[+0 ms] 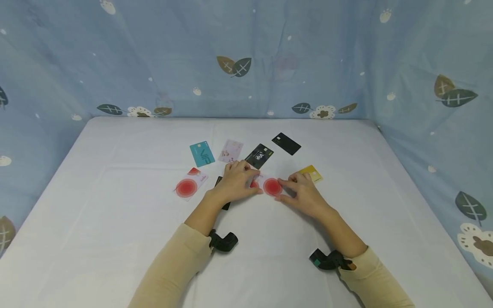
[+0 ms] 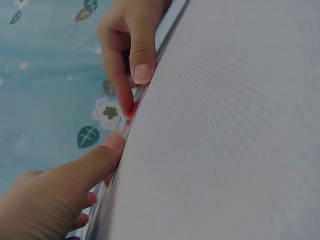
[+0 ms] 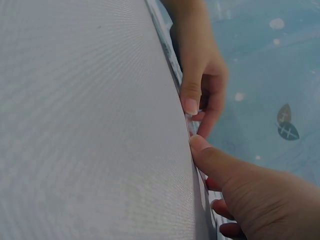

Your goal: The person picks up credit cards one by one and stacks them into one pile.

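Note:
In the head view, a white card with a red circle (image 1: 272,187) lies low over the table between both hands. My left hand (image 1: 236,183) pinches its left end between thumb and forefinger, covering part of it. At the opposite end, the thumb and forefinger of my right hand (image 1: 306,196) grip the card's edge. Both wrist views show the card nearly edge-on, with the left thumb (image 2: 114,141) and the right thumb (image 3: 200,144) along its near side. Under the left wrist, a black card (image 1: 226,206) is mostly hidden. A yellow card (image 1: 312,173) peeks out behind the right hand.
Beyond the hands lie a teal VIP card (image 1: 202,154), a pale pink card (image 1: 232,149), a black VIP card (image 1: 259,155) and a plain black card (image 1: 286,143). Another red-circle card (image 1: 186,188) is at the left. A white cloth covers the table (image 1: 115,239); a blue patterned curtain (image 1: 154,51) surrounds it.

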### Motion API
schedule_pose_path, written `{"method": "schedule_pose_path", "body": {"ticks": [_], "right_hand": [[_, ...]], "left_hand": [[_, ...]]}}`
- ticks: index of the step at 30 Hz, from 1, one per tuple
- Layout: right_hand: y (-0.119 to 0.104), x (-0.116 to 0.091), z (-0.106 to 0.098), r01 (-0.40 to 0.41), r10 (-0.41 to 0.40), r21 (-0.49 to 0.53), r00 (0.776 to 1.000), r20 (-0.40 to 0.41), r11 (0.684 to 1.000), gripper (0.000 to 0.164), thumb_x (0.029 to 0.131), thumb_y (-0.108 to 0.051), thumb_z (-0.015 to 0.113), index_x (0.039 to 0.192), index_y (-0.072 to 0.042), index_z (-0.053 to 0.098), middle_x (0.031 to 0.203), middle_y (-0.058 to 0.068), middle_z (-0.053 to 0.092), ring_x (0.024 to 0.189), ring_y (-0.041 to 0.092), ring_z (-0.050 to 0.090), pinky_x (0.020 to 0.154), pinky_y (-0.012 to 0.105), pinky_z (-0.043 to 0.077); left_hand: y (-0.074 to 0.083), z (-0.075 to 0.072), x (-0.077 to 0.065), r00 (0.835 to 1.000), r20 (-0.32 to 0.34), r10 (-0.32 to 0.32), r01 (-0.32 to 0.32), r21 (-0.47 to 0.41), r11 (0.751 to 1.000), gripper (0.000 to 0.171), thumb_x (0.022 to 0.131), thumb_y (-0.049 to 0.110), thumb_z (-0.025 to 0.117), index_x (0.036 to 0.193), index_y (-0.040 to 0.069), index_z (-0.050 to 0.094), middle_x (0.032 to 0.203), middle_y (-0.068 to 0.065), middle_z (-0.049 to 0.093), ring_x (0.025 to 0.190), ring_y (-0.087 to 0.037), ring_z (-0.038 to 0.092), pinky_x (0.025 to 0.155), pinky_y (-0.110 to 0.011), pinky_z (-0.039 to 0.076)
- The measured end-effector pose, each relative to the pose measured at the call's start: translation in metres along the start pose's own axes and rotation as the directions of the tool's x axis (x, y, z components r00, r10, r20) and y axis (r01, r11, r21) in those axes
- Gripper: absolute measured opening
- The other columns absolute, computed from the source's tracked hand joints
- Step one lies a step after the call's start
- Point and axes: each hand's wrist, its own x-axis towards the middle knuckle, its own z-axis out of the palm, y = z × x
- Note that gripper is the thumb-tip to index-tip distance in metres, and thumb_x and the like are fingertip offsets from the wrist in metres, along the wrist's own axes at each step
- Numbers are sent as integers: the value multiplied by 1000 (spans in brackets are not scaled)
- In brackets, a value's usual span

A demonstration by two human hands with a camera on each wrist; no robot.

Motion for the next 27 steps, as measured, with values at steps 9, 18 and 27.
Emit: {"method": "schedule_pose_path", "body": {"ticks": [9,18,27], "right_hand": [[0,1,0,-1,1,13,999,34,1000,51,78,-36,76,121,-11,66,102,9,52,97,22,44,74,33,45],[-1,-3,0,27,-29,38,998,49,999,48,79,-28,76,120,-6,66,102,7,53,98,23,43,78,34,43],[-5,-4,-3,36,-40,62,997,67,997,46,78,-20,77,119,-4,65,102,7,55,97,22,45,77,34,45]], "left_hand": [[-1,-1,-13,1000,-3,-22,22,1,1000,49,83,43,69,125,18,64,104,-4,50,97,-19,41,83,-40,29],[4,6,-25,997,-60,-46,49,59,997,51,80,49,70,121,18,66,98,-1,53,92,-18,46,82,-40,29],[18,5,-35,992,-109,-70,82,111,990,47,80,46,71,117,16,68,92,-1,55,88,-18,50,81,-42,29]]}}
